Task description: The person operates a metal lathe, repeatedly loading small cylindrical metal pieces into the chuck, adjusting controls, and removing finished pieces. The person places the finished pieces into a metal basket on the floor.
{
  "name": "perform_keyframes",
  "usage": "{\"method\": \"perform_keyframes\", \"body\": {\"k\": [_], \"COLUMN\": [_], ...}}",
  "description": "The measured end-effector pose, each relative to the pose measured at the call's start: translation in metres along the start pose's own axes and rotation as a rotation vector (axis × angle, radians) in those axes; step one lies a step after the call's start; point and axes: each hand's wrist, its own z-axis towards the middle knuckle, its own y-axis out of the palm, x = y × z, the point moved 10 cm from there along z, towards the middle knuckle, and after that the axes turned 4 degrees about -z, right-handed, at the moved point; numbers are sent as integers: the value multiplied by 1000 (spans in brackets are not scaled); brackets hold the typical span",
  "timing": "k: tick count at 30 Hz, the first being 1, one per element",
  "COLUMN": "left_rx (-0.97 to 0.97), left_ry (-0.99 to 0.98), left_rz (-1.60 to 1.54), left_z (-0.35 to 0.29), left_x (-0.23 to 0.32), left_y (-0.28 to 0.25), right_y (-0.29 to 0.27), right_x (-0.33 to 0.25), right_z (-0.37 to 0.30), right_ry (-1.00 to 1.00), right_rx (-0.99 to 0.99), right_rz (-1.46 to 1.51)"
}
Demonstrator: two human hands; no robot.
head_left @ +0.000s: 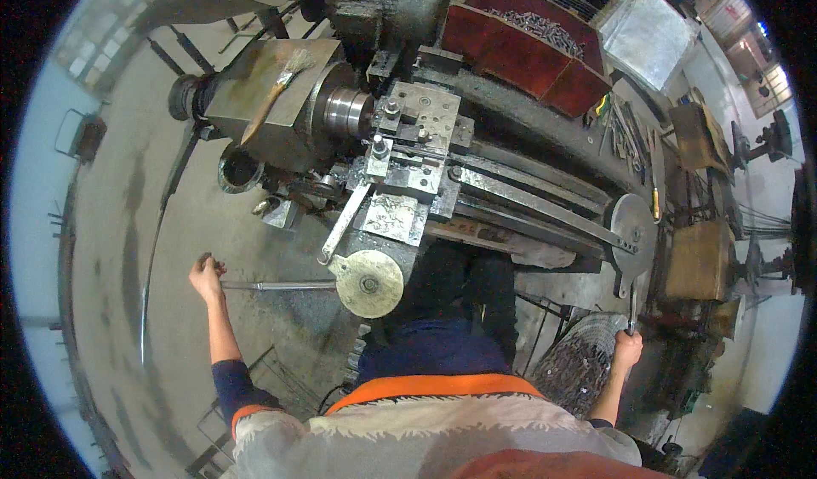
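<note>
A small metal lathe stands before me, with a spindle and workpiece (347,110) beside its tool post (380,149). At the left, my left hand (207,278) is closed round the outer end of a lever (294,286) that reaches out from a round disc (368,283). On the right, my right hand (628,349) grips the lower end of a crank handle (632,309) below a larger grey disc (631,236). The lathe's slide bars (536,202) run between the tool post and that disc. Both palms are hidden.
A wooden-handled brush (271,105) lies on the headstock. Behind the slide, a red bin (528,49) holds many small metal parts. A mesh basket (579,356) of dark pieces stands beside my right arm. Hand tools (628,139) and a motor (387,11) are farther back.
</note>
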Motion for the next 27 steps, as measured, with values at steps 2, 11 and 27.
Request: {"method": "perform_keyframes", "body": {"k": [2, 11, 27], "left_rx": [-5, 230, -115], "left_ry": [6, -85, -13], "left_rz": [-37, -256, -214], "left_z": [3, 13, 47], "left_x": [-9, -19, 53], "left_y": [-6, 30, 185], "right_y": [0, 28, 9], "right_x": [1, 26, 10], "right_z": [10, 129, 16], "right_ry": [-48, -98, 92], "right_rx": [38, -22, -161], "right_rz": [-51, -153, -118]}}
